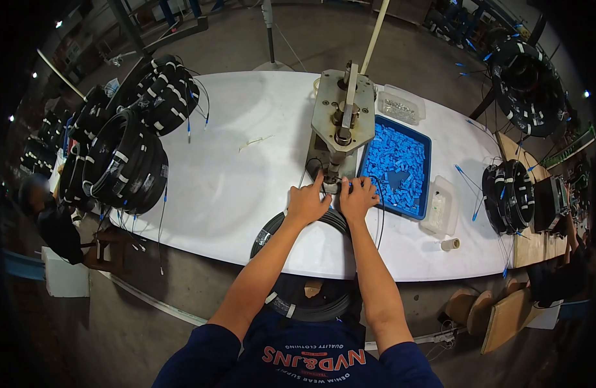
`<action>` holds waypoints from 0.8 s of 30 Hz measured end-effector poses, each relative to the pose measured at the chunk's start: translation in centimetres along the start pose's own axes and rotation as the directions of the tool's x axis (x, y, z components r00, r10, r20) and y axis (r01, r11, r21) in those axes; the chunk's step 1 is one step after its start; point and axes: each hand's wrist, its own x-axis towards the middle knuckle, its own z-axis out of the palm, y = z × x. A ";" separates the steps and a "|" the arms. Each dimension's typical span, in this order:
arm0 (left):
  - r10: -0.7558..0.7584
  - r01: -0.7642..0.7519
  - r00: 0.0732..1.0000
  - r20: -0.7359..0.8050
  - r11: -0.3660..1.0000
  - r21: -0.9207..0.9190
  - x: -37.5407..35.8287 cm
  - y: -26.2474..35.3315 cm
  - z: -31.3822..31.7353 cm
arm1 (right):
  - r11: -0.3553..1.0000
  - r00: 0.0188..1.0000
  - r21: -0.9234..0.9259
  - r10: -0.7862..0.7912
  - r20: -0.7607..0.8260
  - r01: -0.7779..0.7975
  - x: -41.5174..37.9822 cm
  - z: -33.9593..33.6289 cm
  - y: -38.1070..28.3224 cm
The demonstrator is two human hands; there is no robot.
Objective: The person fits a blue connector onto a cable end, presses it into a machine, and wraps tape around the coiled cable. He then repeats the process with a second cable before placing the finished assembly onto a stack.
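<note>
A metal hand press with an upright lever stands on the white table. Both of my hands meet at its lower front, under the ram. My left hand is closed, its index finger stretched up along the press and its thumb near the tool. My right hand is closed in a pinch just right of the tool. Thin black cable loops out beside my right hand, and another loop shows by my left fingertips. The pinched cable end is mostly hidden. A coil of black cable lies below my wrists.
Right of the press sits a blue tray of small blue connector parts. Two clear plastic boxes and a small roll are near it. Black cable coils crowd the table's left end; more coils stand right.
</note>
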 end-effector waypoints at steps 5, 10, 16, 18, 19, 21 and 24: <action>0.005 -0.005 1.000 -0.010 1.000 0.003 0.0 -0.1 0.1 | 1.000 1.000 0.014 -0.002 -0.002 0.002 0.0 -0.1 -0.1; 0.013 -0.013 1.000 -0.018 0.999 -0.033 0.0 -0.4 0.4 | 1.000 1.000 0.012 0.001 0.014 -0.001 0.0 -0.3 -0.2; 0.009 -0.010 1.000 -0.014 0.999 -0.044 0.1 -0.4 0.5 | 1.000 0.999 -0.016 0.007 0.032 -0.007 0.1 -0.2 -0.1; -0.002 0.002 1.000 0.003 0.999 -0.047 0.1 -0.3 0.3 | 1.000 1.000 -0.020 0.004 0.030 -0.003 0.1 -0.2 -0.1; -0.002 0.002 1.000 0.003 0.999 -0.047 0.0 -0.3 0.2 | 1.000 1.000 -0.024 0.000 0.027 0.001 0.1 -0.2 -0.1; 0.002 -0.001 1.000 0.003 0.998 -0.062 0.0 -0.2 0.1 | 1.000 1.000 -0.024 0.002 0.030 -0.001 0.1 -0.2 -0.1; -0.001 0.002 1.000 0.008 0.998 -0.058 0.0 -0.2 0.1 | 1.000 0.999 -0.020 0.004 0.032 -0.003 0.1 -0.2 -0.1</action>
